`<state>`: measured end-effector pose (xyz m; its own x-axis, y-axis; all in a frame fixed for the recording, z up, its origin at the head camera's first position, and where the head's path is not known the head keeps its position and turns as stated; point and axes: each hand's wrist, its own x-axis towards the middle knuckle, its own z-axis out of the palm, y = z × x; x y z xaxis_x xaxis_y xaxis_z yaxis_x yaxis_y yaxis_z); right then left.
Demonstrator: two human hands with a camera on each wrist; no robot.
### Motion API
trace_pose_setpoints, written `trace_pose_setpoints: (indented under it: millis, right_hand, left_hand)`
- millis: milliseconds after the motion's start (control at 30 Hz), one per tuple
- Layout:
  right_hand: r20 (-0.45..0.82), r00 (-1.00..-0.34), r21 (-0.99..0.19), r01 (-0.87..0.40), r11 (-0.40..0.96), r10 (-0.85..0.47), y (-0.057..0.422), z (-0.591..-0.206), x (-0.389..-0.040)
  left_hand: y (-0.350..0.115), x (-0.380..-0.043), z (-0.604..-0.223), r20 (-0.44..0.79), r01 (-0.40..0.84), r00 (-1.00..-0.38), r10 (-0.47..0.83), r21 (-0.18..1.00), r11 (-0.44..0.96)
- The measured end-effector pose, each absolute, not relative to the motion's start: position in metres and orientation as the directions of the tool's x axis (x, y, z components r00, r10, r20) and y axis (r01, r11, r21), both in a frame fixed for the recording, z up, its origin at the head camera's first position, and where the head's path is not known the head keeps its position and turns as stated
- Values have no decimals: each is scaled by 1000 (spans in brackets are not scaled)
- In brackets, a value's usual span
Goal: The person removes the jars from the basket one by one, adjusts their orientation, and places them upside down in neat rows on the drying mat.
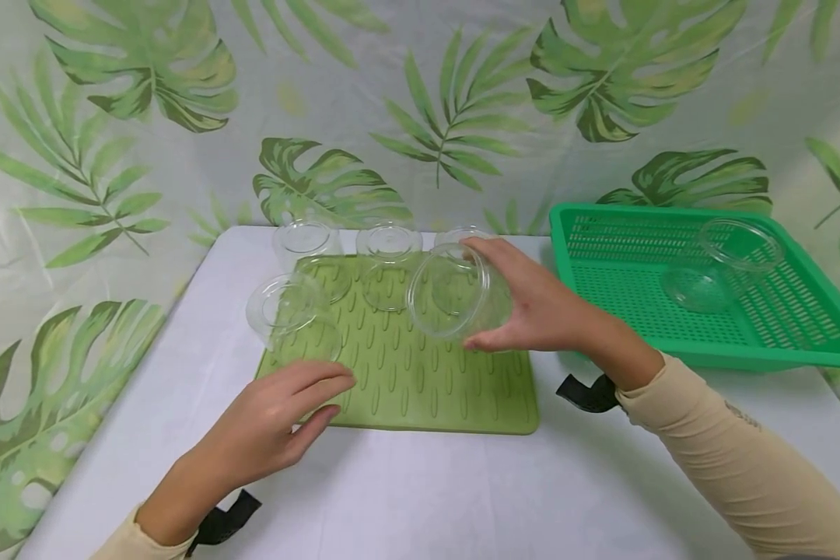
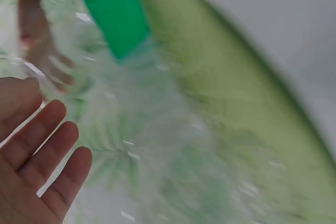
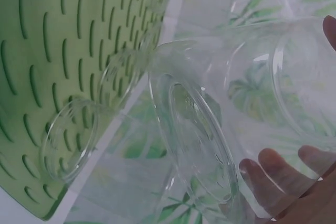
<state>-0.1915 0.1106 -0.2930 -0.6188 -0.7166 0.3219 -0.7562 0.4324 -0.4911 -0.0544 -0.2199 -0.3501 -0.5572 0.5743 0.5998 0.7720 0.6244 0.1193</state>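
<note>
My right hand (image 1: 539, 303) grips a clear plastic cup (image 1: 439, 299) by its side, thumb and fingers spread around it. This cup is tilted and held over the right part of a green ribbed mat (image 1: 420, 389). In the right wrist view, fingertips (image 3: 270, 166) show against the see-through wall, and one round end faces the other cups. My left hand (image 1: 273, 420) hovers at the mat's front left with relaxed fingers, holding nothing. Just beyond it stands a clear cup (image 1: 285, 305). A row of similar cups, including one in the middle (image 1: 389, 243), lines the mat's back edge.
On the right sits a green plastic basket (image 1: 672, 354) with a clear cup (image 1: 742, 247) inside. A leaf-print cloth (image 1: 455, 109) hangs behind the white-covered table (image 1: 420, 490). Black straps, one near the right wrist (image 1: 591, 393), stick out from both wrists.
</note>
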Motion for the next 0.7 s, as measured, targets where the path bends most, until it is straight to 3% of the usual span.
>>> trace_pose_setpoints:
  millis: [233, 700]
  right_hand:
    - [325, -661, -508, -725, 465, -676, 119, -294, -187]
    - [323, -717, -500, -684, 531, -618, 119, -298, -174]
  left_hand:
    - [-169, -87, -319, 660, 802, -538, 524, 209, 560]
    - [-127, -131, -318, 710, 790, -570, 413, 336, 513]
